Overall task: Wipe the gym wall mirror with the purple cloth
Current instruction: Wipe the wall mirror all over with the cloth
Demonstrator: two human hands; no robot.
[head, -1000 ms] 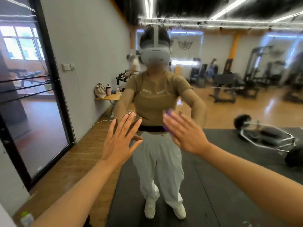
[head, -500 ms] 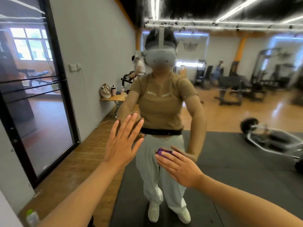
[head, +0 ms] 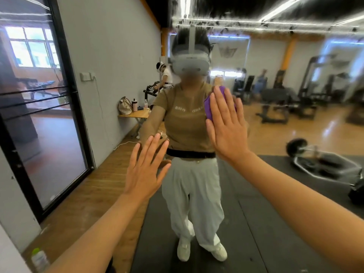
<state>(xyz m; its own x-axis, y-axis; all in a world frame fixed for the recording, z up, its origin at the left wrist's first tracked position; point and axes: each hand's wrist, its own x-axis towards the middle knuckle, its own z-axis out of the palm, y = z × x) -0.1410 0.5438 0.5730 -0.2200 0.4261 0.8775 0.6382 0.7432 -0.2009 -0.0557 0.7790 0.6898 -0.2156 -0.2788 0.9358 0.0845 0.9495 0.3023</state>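
Note:
The gym wall mirror (head: 275,134) fills nearly the whole view and reflects me and the gym behind. My right hand (head: 226,127) presses flat on the glass at chest height, fingers up, with the purple cloth (head: 208,109) pinned under its palm; only the cloth's left and top edges show past the fingers. My left hand (head: 145,170) rests flat and spread on the mirror lower down and to the left, holding nothing.
A white spray bottle with a green cap (head: 39,259) stands on the floor at bottom left. In the reflection a black-framed glass door (head: 49,134) is at left, a black floor mat (head: 275,233) lies underfoot and a barbell (head: 315,160) lies at right.
My right hand slid the purple cloth down to hip height, then back up and to the right to chest height. My left hand stayed flat in about the same place.

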